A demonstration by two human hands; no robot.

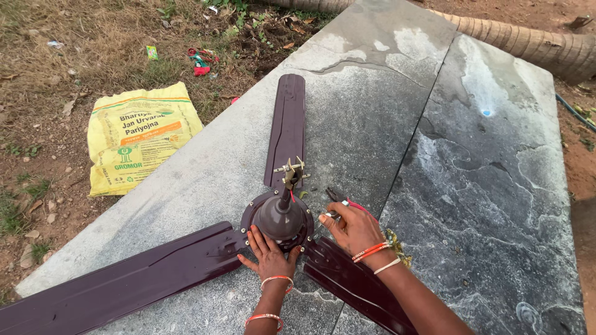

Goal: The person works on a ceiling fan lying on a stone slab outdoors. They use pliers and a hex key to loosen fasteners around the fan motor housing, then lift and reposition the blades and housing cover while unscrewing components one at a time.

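Observation:
A dark maroon ceiling fan lies on a grey stone slab (347,124), its round motor hub (277,217) facing up with a short rod and a brass bracket (290,170) on top. Three blades spread out: one far (287,124), one to the lower left (118,282), one to the lower right (354,282). My left hand (268,253) rests flat against the near edge of the hub, fingers spread. My right hand (351,228) sits just right of the hub, closed on red-handled pliers (341,200) whose jaws point toward the hub.
The slab drops off to dry grass and dirt on the left, where a yellow printed sack (138,133) lies. Small red and green litter (200,62) is beyond it. A palm trunk (534,46) lies across the far right. A second, darker slab (496,186) adjoins on the right.

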